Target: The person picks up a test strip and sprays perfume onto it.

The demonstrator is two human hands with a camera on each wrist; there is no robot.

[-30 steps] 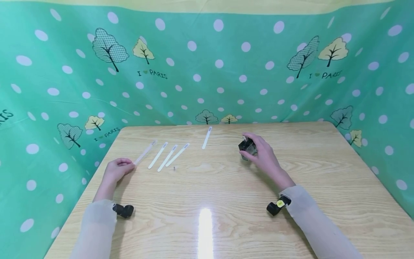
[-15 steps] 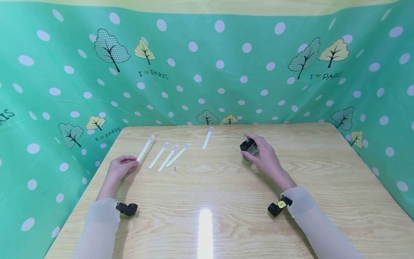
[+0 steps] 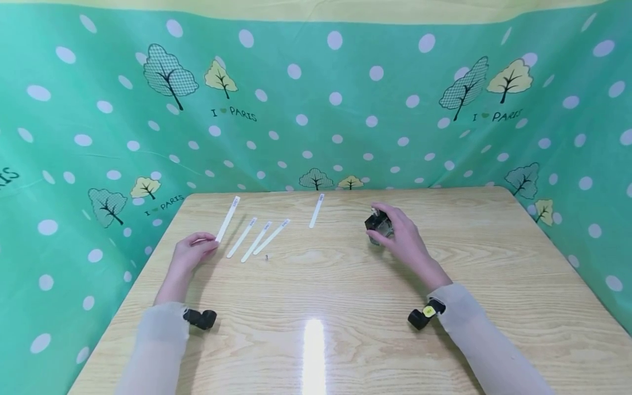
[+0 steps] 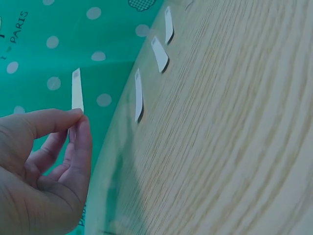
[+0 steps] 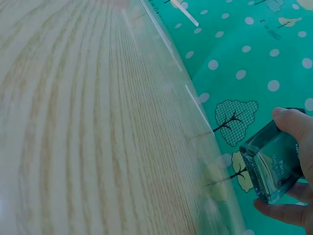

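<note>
A white paper test strip with small print at its far end is pinched by its near end between the thumb and fingers of my left hand. In the left wrist view the same strip points up from the fingertips, its printed end at the top. My right hand grips a square glass perfume bottle by its sides, thumb on one face and fingers on the other. Lettering shows on the glass of the bottle in the right wrist view. The bottle is tilted, a small nozzle at its far end.
Three similar paper strips lie side by side, right of my left hand. Another strip lies apart at the back middle. A tiny dark bit sits on the wooden table. Green dotted cloth hangs behind and at both sides.
My left hand has moved to the right and a little away from me, carrying the paper strip with it. My right hand and the perfume bottle have stayed almost still.
</note>
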